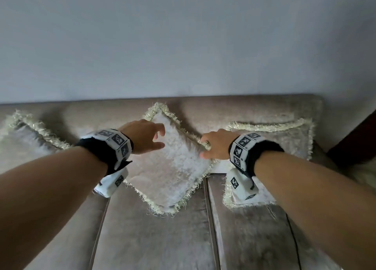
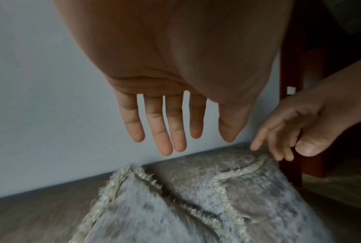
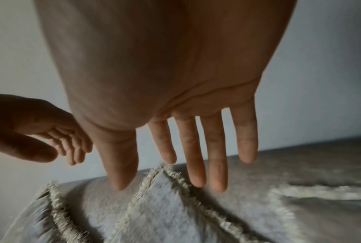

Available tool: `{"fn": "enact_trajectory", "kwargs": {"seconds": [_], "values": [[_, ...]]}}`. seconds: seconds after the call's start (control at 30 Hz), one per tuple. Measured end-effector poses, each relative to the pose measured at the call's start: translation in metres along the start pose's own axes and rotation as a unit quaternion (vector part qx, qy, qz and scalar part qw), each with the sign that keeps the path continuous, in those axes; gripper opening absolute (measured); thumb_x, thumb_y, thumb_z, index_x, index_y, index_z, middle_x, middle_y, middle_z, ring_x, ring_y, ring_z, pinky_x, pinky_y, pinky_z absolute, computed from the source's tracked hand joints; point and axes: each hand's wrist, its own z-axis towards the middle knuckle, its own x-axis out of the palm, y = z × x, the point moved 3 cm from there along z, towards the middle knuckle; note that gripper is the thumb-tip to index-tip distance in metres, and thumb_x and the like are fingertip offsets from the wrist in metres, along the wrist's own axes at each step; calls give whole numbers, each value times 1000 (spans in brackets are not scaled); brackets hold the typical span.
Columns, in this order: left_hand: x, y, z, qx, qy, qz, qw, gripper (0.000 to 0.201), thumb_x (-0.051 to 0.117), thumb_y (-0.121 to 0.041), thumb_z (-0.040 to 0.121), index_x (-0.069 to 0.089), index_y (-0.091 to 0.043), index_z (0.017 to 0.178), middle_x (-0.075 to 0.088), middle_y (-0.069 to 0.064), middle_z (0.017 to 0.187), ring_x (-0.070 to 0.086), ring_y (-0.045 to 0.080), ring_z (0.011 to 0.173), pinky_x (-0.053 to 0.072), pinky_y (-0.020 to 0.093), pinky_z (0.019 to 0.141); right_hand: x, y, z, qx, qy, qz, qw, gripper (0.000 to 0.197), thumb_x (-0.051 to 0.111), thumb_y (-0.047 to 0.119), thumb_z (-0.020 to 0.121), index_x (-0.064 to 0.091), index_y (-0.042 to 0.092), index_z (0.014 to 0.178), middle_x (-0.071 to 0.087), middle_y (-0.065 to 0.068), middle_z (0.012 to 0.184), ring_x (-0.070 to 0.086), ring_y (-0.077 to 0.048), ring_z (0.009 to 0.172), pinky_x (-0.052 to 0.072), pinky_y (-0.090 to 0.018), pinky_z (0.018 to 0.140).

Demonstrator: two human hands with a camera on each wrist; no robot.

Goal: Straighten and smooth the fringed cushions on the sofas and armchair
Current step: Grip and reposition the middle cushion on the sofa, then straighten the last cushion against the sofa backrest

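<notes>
Pale grey shaggy square cushion with cream fringe (image 1: 171, 163) propped on one corner, diamond-wise, against the back of the taupe velvet sofa (image 1: 154, 239); long diagonal vertical. Lies directly ahead of, between, both hands. Left hand (image 1: 142, 136) over upper-left edge, fingers spread, loosely bent, holding nothing. Right hand (image 1: 216, 145) nearer, at right fringe; fingers apart, contact uncertain. Both forearms extended.

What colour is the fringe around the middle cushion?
Pale cream, edging the middle cushion's fringe; clearest in the head view.
</notes>
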Motion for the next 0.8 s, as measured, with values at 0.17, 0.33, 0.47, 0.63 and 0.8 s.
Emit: {"fn": "enact_trajectory", "kwargs": {"seconds": [0.17,0.33,0.47,0.63,0.8], "values": [[-21,-78,-69,71,-2,16,997,38,56,-52,95,54,-33,127,67,-14,118,60,14,111,46,36,97,1,-4,-117,63,9,-38,997,60,58,54,91,53,17,137,61,-9,133,61,-27,115,48,-35,92],[-32,-149,-110,128,32,62,989,44,58,-54,93,53,-35,132,66,-13,123,60,14,116,46,37,99,2,-11,-211,88,2,-36,995,67,58,55,91,43,20,147,52,-2,144,54,-23,124,44,-33,98],[-50,-209,-125,161,7,59,985,46,57,-58,91,52,-38,133,67,-12,123,60,15,114,48,43,100,-1,-29,-271,104,-10,-48,993,66,57,52,94,42,16,147,53,-1,142,52,-23,126,42,-33,99],[-61,-273,-125,170,3,97,981,45,56,-62,90,50,-41,130,66,-10,124,59,18,115,47,42,97,-6,-71,-313,109,-27,-42,993,68,60,51,93,43,14,147,58,-3,136,56,-23,121,45,-33,97],[-81,-337,-101,160,-21,111,981,45,58,-58,91,51,-39,131,68,-12,118,56,17,118,45,42,100,-17,-126,-346,83,-55,-49,994,67,60,50,93,40,18,149,56,-3,140,57,-26,121,48,-36,98]]}}
